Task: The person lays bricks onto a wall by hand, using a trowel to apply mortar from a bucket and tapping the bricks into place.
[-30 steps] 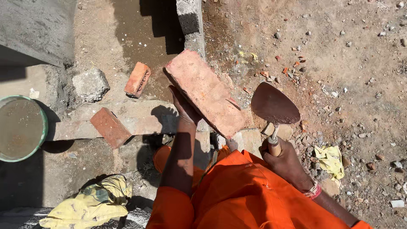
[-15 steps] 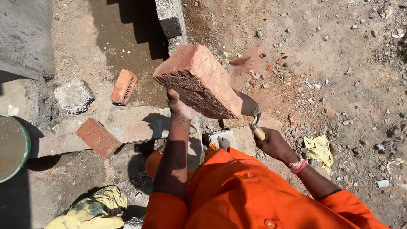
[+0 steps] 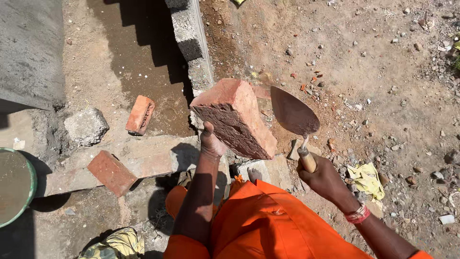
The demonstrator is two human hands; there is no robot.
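Brick (image 3: 235, 117) raised in left hand (image 3: 212, 144), trowel (image 3: 293, 115) clenched in right hand (image 3: 326, 180).
Brick tilted, long axis running far-left to near-right; trowel blade just right of it, nearly touching, handle toward the person.

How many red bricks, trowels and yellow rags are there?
Red bricks: 3, one held up in the left hand at, one on the dirt, one on the slab.
Trowels: 1, in the right hand at.
Yellow rags: 2.
Total: 6.

three red bricks (image 3: 235, 117), one trowel (image 3: 293, 114), one green-rimmed pan (image 3: 14, 192)
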